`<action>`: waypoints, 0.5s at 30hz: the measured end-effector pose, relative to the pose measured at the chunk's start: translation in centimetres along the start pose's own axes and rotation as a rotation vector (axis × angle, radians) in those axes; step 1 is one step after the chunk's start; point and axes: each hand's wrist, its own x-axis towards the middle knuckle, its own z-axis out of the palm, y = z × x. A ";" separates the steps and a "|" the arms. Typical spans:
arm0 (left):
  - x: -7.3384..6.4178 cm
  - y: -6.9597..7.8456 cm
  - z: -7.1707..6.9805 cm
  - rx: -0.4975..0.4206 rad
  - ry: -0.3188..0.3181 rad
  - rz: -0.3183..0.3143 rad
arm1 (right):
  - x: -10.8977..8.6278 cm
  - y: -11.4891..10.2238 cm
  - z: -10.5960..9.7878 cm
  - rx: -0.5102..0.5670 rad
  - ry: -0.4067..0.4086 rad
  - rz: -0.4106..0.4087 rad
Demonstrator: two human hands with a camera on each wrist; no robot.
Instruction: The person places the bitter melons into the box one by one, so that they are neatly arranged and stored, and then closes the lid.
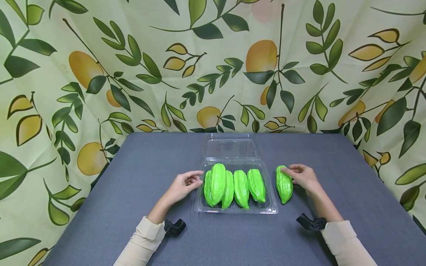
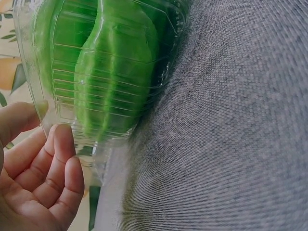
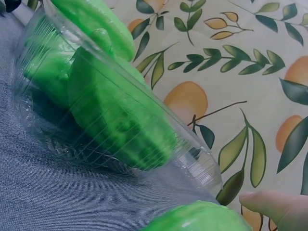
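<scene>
My left hand point(image 1: 186, 184) is at the left rim of an open clear plastic container point(image 1: 199, 209). In the left wrist view its fingers point(image 2: 63, 139) pinch that rim, the other fingers curled beside it. Several bright green, ridged bitter melons point(image 1: 241, 189) lie side by side in the container, and one bitter melon point(image 1: 218, 183) sits on top of two others at the left. To the right of the container, my right hand point(image 1: 303, 176) grips another bitter melon point(image 1: 284, 186) near its upper end. In the right wrist view only part of this bitter melon point(image 3: 202, 219) and one finger show.
The container's hinged lid point(image 1: 232, 146) lies folded back behind it on the grey cloth-covered table point(image 1: 159, 155). A curtain point(image 1: 213, 55) with leaf and fruit print hangs along the back and sides. Black bands point(image 1: 174, 227) sit at both wrists.
</scene>
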 end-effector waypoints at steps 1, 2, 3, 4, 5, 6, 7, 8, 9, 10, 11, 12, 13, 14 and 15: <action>0.0 0.0 0.0 0.000 0.000 0.000 | 0.0 0.0 0.0 -0.009 -0.009 0.007; 0.0 0.0 0.0 0.001 0.001 0.000 | 0.1 0.0 0.0 -0.015 -0.016 0.013; 0.0 0.0 0.0 0.002 0.001 0.001 | 0.1 0.0 0.1 -0.020 -0.021 0.018; 0.0 -0.1 0.0 0.002 0.001 0.002 | 0.1 0.1 0.1 -0.027 -0.025 0.020; 0.0 -0.1 0.0 0.003 0.002 0.003 | 0.2 0.1 0.1 -0.033 -0.028 0.024; 0.0 -0.1 0.0 0.003 0.002 0.003 | 0.2 0.1 0.1 -0.036 -0.031 0.025; 0.0 -0.1 0.0 0.003 0.003 0.004 | 0.2 0.1 0.1 -0.040 -0.032 0.028; 0.0 -0.1 0.0 0.003 0.003 0.005 | 0.3 0.1 0.2 -0.045 -0.034 0.029; 0.0 -0.2 0.0 0.004 0.004 0.005 | 0.3 0.2 0.2 -0.049 -0.034 0.029; 0.0 -0.2 0.0 0.004 0.004 0.005 | 0.4 0.2 0.2 -0.053 -0.034 0.028; 0.0 -0.2 0.0 0.004 0.004 0.005 | 0.4 0.2 0.3 -0.056 -0.033 0.031; 0.0 -0.2 0.0 0.005 0.005 0.005 | 0.4 0.2 0.3 -0.059 -0.033 0.033; 0.0 -0.2 0.0 0.006 0.005 0.005 | 0.4 0.2 0.3 -0.063 -0.033 0.035; 0.0 -0.2 0.0 0.006 0.005 0.005 | 0.4 0.2 0.3 -0.065 -0.033 0.036; 0.0 -0.2 0.0 0.007 0.006 0.004 | 0.5 0.2 0.3 -0.066 -0.032 0.037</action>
